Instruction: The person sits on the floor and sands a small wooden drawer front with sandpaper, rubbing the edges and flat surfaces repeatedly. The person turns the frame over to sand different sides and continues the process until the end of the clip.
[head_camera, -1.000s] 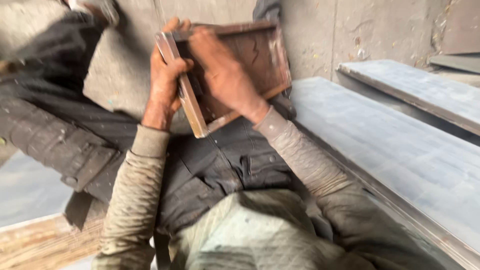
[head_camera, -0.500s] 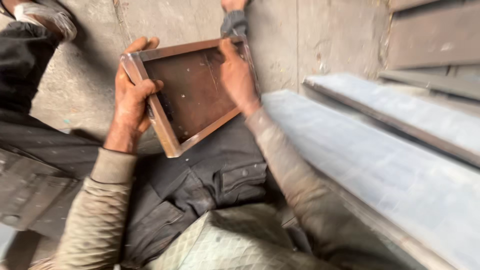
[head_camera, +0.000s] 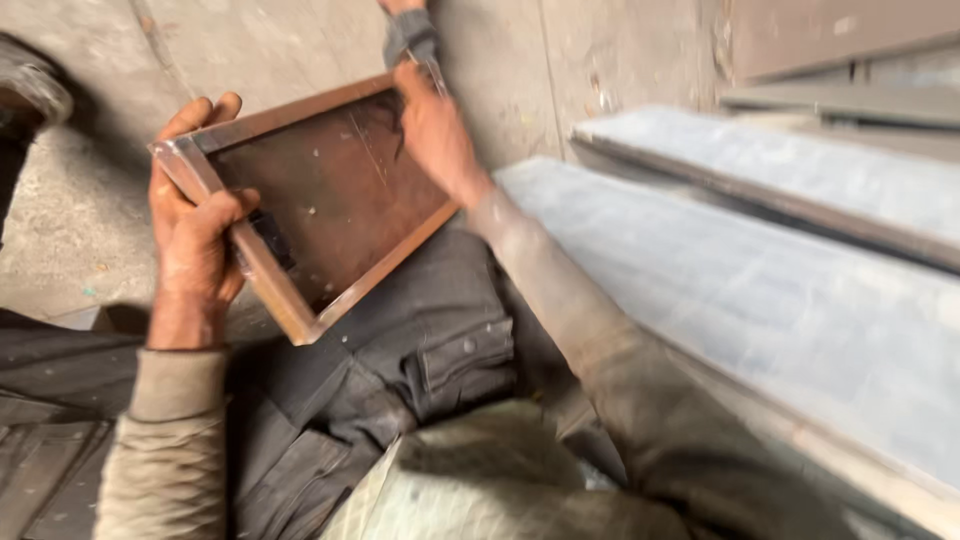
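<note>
The right hand (head_camera: 435, 130) is smeared by motion, its fingers indistinct; the grey-wrapped tool (head_camera: 412, 35) above it is cut off by the top edge; the left hand (head_camera: 195, 230) hides part of the rusty frame (head_camera: 330, 200); the grey slabs (head_camera: 800, 290) run off-frame right.

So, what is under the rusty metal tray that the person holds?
Under the tray you can see dark trousers at its lower edge and grey concrete floor around it. The left hand grips its rim; what lies directly beneath is covered.
</note>
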